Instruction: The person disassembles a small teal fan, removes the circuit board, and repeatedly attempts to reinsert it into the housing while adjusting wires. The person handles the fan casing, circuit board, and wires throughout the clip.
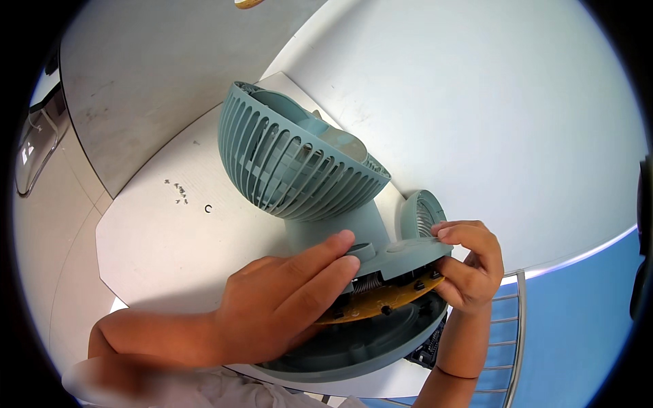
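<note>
A grey-green desk fan stands tilted on the white table, its slatted round housing [306, 178] open at the top, with blades inside. Its base is split apart. Between the upper base cover [416, 257] and the bowl-shaped lower shell [354, 366] a yellow circuit board [374, 304] and a coiled wire show. My left hand [282, 302] grips the left side of the upper cover, two fingers stretched beside a round knob [362, 251]; its thumb is hidden. My right hand [471, 262] pinches the cover's right edge, its lower fingers by the board's end.
Several small screws [180, 192] and a black C-shaped clip [208, 209] lie on the white tabletop [153, 251] at left. Behind my right hand stands a round grey-green ribbed part [424, 214]. A black object [427, 348] is partly hidden under the shell; a metal rack [517, 333] is at right.
</note>
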Demonstrator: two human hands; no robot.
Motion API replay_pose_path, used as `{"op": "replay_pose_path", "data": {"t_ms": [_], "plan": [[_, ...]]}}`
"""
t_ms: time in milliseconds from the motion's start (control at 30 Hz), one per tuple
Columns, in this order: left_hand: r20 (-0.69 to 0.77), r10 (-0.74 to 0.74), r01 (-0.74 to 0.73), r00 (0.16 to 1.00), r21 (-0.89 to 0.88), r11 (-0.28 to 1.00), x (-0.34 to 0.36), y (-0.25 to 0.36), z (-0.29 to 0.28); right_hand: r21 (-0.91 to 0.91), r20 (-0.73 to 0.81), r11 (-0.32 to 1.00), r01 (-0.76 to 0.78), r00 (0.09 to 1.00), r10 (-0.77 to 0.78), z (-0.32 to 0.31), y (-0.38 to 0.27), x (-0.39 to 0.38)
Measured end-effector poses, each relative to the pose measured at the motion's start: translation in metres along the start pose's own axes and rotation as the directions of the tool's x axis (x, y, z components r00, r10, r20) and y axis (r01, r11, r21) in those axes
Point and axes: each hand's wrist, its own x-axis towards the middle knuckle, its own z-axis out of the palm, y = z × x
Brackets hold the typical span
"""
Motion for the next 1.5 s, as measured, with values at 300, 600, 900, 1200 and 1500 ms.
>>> {"op": "replay_pose_path", "data": {"t_ms": [300, 600, 900, 1200, 1500], "plan": [[-0.015, 0.027, -0.026, 1.000, 0.033, 0.999, -0.001, -0.001, 0.004, -0.031, 0.044, 0.999, -0.011, 0.999, 0.012, -0.004, -0.003, 0.000], [-0.038, 0.033, -0.030, 0.999, 0.060, 0.998, 0.000, 0.000, 0.008, -0.087, 0.072, 0.996, 0.031, 0.997, -0.025, -0.005, 0.001, -0.001], [-0.022, 0.020, -0.019, 1.000, 0.037, 0.999, 0.002, 0.001, 0.008, -0.067, -0.031, 0.991, 0.112, 0.993, -0.114, 0.015, 0.019, -0.023], [-0.017, 0.008, -0.008, 1.000, 0.017, 1.000, 0.004, 0.004, 0.009, 0.008, -0.171, 0.996, 0.090, 0.981, -0.087, 0.030, 0.021, -0.035], [0.124, -0.016, 0.020, 0.992, -0.028, 0.999, 0.004, 0.004, 0.002, -0.047, -0.230, 0.999, -0.020, 0.973, 0.008, 0.038, 0.007, -0.039]]}}
